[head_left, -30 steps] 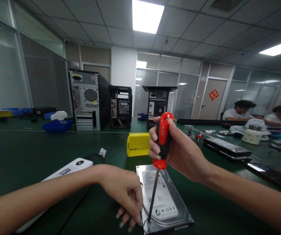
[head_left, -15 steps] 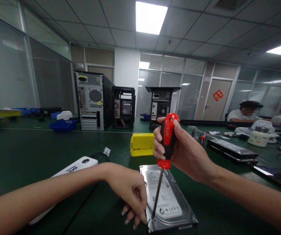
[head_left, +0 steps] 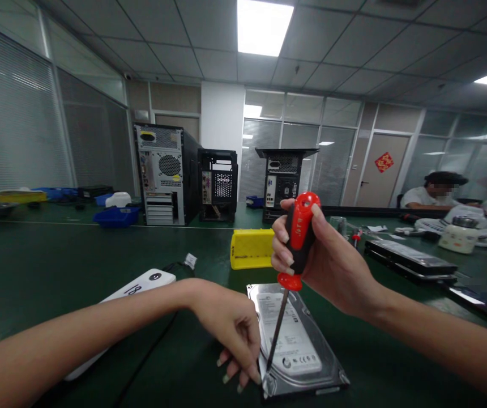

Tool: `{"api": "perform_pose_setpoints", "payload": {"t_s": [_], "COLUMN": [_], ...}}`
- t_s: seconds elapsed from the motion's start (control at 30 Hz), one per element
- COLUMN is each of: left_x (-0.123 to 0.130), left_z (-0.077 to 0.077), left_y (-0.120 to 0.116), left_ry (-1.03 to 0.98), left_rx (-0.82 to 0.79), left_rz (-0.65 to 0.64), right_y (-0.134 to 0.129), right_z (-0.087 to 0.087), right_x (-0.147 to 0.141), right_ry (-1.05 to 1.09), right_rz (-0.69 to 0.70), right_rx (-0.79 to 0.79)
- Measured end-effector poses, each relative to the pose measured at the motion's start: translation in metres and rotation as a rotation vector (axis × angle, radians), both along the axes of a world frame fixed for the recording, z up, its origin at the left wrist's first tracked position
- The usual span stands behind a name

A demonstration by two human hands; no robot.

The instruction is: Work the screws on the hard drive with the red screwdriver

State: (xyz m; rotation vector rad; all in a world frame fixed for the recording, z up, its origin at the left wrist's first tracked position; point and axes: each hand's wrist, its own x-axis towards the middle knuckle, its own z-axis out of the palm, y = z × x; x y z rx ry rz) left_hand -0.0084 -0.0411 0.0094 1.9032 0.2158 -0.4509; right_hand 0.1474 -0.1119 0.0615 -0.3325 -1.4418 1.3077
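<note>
A silver hard drive (head_left: 297, 334) with a white label lies on the green table in front of me. My right hand (head_left: 311, 243) is wrapped round the red and black handle of a screwdriver (head_left: 302, 232), which leans slightly, its tip down at the drive's near left corner. Beside that corner is my left hand (head_left: 235, 334), its thumb and index finger pressed together by the drive's left edge and the other fingers curled below. Whether anything sits between that thumb and finger is too small to tell.
A yellow tray (head_left: 252, 248) lies beyond the drive. Left is a white power strip (head_left: 150, 280) under my forearm. Computer cases (head_left: 167, 170) stand at the back, near a blue bin (head_left: 116, 216). More drives (head_left: 411, 258) and a jar (head_left: 458, 235) sit right; people sit beyond.
The whole view has shifted slightly, so things appear a little further right. Both hands keep nearly the same pose at the drive, with the screwdriver still at its corner.
</note>
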Motion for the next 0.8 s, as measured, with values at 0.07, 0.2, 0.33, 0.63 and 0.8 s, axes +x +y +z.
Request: {"api": "perform_pose_setpoints", "payload": {"t_s": [0.07, 0.2, 0.33, 0.63, 0.8], "left_x": [0.0004, 0.0016, 0.0021, 0.0013, 0.0023], "left_z": [0.0012, 0.0035, 0.0044, -0.0005, 0.0003], "left_y": [0.0, -0.0005, -0.0019, 0.0005, 0.0001], "left_ry": [0.024, 0.061, 0.06, 0.035, 0.085], "left_rx": [-0.005, 0.006, 0.019, 0.008, 0.003], "left_rz": [0.011, 0.016, 0.021, 0.005, 0.028], "right_y": [-0.0006, -0.0014, -0.001, 0.0025, 0.0045], "right_z": [-0.0005, -0.0002, 0.0, -0.0024, -0.003], "right_x": [-0.0001, -0.0001, 0.0, 0.0002, 0.0013], "right_ry": [0.002, 0.032, 0.035, 0.105, 0.106], "right_rz": [0.006, 0.025, 0.001, 0.107, 0.125], "right_rx": [-0.006, -0.023, -0.045, -0.076, -0.078]}}
